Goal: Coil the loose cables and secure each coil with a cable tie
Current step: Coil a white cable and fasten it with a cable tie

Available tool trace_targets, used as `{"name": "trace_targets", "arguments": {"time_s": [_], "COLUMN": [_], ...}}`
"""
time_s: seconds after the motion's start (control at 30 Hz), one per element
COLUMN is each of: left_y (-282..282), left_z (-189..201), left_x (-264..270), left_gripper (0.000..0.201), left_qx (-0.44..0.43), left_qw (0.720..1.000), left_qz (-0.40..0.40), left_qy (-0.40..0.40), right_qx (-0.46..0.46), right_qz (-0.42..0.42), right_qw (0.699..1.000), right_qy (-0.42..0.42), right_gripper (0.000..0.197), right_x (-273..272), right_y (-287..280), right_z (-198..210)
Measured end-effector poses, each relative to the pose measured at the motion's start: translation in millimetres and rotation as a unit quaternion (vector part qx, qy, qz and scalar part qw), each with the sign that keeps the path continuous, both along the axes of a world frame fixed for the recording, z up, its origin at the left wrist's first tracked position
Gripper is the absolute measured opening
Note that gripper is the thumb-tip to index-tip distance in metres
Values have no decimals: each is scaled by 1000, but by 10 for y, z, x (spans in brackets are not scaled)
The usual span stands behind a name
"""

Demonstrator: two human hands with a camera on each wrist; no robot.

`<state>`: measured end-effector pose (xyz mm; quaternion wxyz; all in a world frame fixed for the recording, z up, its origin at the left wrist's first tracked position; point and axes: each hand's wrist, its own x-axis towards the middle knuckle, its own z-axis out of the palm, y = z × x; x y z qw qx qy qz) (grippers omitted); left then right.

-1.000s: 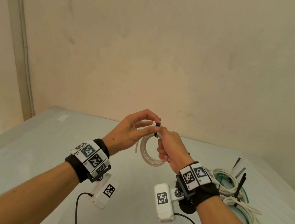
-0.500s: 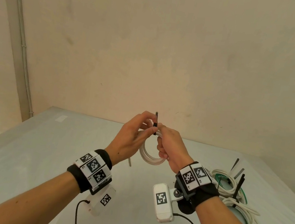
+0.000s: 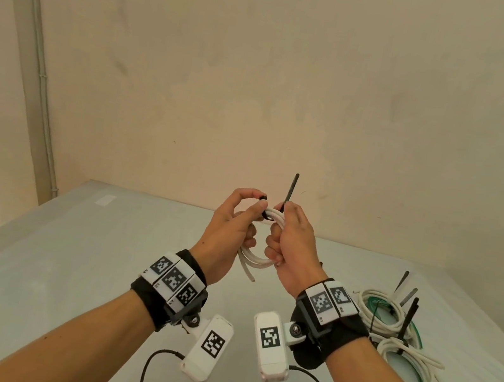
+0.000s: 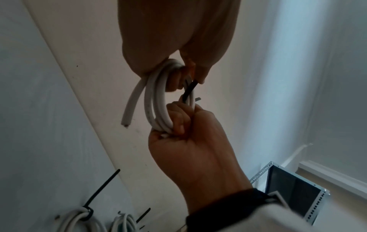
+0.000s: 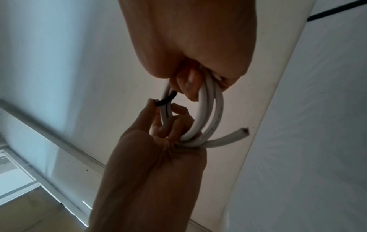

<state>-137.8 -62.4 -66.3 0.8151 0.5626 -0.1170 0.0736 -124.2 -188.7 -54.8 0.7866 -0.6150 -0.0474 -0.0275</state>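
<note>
1. The tabletop (image 3: 65, 259) was a broad, pale, matte surface set against a plain cream wall.
2. At its right edge lay the finished coils (image 3: 389, 317), white and green cable loops, each already cinched by a black tie with its stiff tail sticking up.
3. Both hands were raised above the tabletop. The left hand (image 3: 230, 230) had its lower fingers curled round the white coil (image 3: 252, 259) while thumb and forefinger pinched the head end of the tie. The right hand (image 3: 292, 251) gripped the opposite side of the coil in a closed fist and pinched the tie's tail against it.
4. The white coil hung between the two hands, clear of the tabletop: a few turns of smooth, round, fairly stiff cable, with one cut end (image 4: 126, 124) poking free below.
5. The cable tie (image 3: 290, 192) was a thin, flat black plastic strip, looped round the top of the bundle with its tail pointing upward.
6. To finish well, I judged, the tail should be drawn straight through the head while the left grip braced the head against the bundle. All turns had to stay gathered inside the loop, and the free end tucked alongside them.
</note>
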Motion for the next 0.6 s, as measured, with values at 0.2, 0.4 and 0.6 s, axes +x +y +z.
{"name": "trace_targets", "arguments": {"time_s": [0.2,0.4,0.6], "left_y": [-12,22,-37], "left_z": [72,115,29], "left_x": [34,66,86], "left_gripper": [14,18,16], "left_qx": [1,3,23], "left_qw": [1000,999,994], "left_qz": [14,41,106], "left_qy": [9,-17,-13], "right_qx": [13,19,23], "right_qz": [14,33,34], "right_qw": [1000,999,999], "right_qy": [-11,0,23], "right_gripper": [25,17,19], "right_x": [-38,-44,-40], "right_y": [34,43,67], "right_z": [25,26,-50]}}
